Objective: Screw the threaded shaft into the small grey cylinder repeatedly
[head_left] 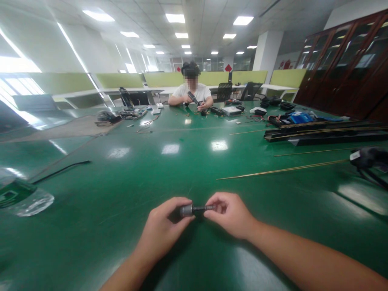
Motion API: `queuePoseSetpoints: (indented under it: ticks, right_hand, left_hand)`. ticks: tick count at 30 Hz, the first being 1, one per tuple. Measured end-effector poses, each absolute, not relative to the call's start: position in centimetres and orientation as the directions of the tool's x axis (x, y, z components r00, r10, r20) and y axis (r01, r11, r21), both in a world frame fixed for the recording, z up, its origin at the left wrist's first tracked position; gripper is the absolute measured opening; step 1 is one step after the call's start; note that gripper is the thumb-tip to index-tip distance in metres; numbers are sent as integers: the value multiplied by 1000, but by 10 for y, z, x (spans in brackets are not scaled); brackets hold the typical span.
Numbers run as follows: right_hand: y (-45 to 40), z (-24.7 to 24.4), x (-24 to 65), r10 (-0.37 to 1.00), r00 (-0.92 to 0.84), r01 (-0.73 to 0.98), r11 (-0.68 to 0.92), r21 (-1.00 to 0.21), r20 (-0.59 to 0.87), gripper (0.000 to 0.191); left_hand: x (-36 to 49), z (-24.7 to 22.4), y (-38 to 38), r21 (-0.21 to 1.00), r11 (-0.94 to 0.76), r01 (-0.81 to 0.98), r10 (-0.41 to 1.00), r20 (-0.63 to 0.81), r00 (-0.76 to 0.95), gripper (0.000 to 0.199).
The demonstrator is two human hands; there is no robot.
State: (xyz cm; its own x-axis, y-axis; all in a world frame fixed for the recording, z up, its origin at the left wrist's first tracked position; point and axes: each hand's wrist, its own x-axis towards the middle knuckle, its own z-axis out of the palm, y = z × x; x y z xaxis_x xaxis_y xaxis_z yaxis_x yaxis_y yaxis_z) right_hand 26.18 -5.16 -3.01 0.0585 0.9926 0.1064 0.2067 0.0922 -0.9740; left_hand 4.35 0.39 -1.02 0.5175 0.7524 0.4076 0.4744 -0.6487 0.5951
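A grey metal cylinder with a thin dark shaft, which looks like a small motor [187,210], is held level just above the green table [145,169]. My left hand [166,222] is closed round the cylinder, thumb below and fingers above. The shaft points right and looks ridged, like a screw thread. At its far end, the thumb and fingertips of my right hand [230,214] pinch the tip. Part of the cylinder's left end is hidden in my left hand, and the shaft's tip is covered by my right fingers.
A clear plastic bottle [30,200] lies at the left by a black rod [63,170]. Thin brass rods [273,169] and black channels [321,135] lie right. Across the table, a person [190,91] holds a power drill [192,97] among small parts.
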Motion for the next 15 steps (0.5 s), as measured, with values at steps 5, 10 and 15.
queuePoseSetpoints:
  ticks: [5, 10, 15]
  right_hand:
    - [-51, -28, 262, 992, 69, 215, 88, -973, 105, 13]
    - [-50, -29, 262, 991, 84, 195, 82, -977, 100, 13]
    - [-49, -30, 265, 985, 122, 165, 101, -981, 122, 16]
  left_hand:
    - [42, -12, 6, 593, -647, 479, 753, 398, 524, 24]
    - [41, -11, 7, 592, -640, 490, 760, 394, 518, 24]
    - [37, -8, 9, 564, -638, 524, 766, 397, 506, 22]
